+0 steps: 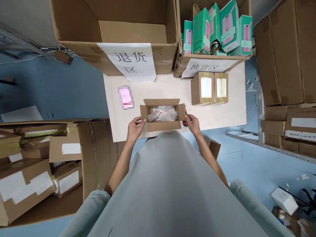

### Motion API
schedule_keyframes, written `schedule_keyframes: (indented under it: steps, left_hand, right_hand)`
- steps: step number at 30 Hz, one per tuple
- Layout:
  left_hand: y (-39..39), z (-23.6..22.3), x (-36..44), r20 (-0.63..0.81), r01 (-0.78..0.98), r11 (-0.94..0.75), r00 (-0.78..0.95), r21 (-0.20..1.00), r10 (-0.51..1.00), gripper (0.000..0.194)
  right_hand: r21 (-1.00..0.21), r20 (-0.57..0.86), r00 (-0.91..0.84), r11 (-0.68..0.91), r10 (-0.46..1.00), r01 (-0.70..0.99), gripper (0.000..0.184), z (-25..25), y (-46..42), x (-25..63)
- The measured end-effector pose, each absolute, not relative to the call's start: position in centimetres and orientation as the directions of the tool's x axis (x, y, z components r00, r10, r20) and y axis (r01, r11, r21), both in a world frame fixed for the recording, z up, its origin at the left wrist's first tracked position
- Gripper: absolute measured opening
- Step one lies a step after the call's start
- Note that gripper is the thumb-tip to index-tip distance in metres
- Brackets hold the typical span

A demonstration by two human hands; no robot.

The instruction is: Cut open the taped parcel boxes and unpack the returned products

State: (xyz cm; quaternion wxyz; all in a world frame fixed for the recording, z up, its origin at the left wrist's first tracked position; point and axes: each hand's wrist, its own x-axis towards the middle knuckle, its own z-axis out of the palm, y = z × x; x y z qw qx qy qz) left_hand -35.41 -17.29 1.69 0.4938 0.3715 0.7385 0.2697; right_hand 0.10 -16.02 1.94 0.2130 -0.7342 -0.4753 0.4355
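Note:
A small cardboard box stands on the white table near its front edge, with all its flaps folded outward. Crumpled whitish, translucent packing material fills it, and whatever lies beneath is hidden. At the box's left end, my left hand pinches the side flap between thumb and fingers. My right hand holds the opposite flap at the right end with its fingertips. Beside that flap lies a red and black tool, partly covered, so its kind is unclear.
Behind are two large cartons: a left one with a paper sign, and a right one holding several green boxes. Two taped parcels stand right on the table; a blurred pink item lies left. A parcel-filled carton stands lower left.

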Motion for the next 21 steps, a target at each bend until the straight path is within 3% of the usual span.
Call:
schedule_keyframes:
  steps: [5,8,12,18,21]
  left_hand:
    - [-17.6,1.0,-35.0,-0.493,0.245,0.525,-0.181,0.815,0.851,0.062]
    - [-17.3,0.4,-34.8,-0.52,0.142,0.534,-0.125,0.834,0.845,0.059]
    - [-16.7,-0.3,-34.7,-0.606,0.132,0.615,-0.102,0.778,0.789,0.058]
    - [-16.5,1.1,-35.7,-0.607,0.183,0.611,-0.083,0.77,0.79,0.076]
    - [-16.5,3.0,-36.1,-0.586,0.208,0.578,-0.026,0.789,0.81,0.076]
  right_hand:
    - [-0.81,-0.386,0.094,-0.386,0.918,0.442,0.062,1.1,-16.8,-1.5]
    - [-0.771,-0.49,0.133,-0.5,0.862,0.395,0.058,0.5,-16.5,-2.5]
    - [-0.719,-0.601,0.164,-0.619,0.782,0.315,0.067,-0.2,-16.3,-3.6]
    - [-0.75,-0.543,0.202,-0.579,0.815,0.319,0.05,0.9,-17.6,-4.4]
    - [-0.782,-0.478,0.248,-0.537,0.843,0.316,0.05,2.6,-18.7,-4.6]
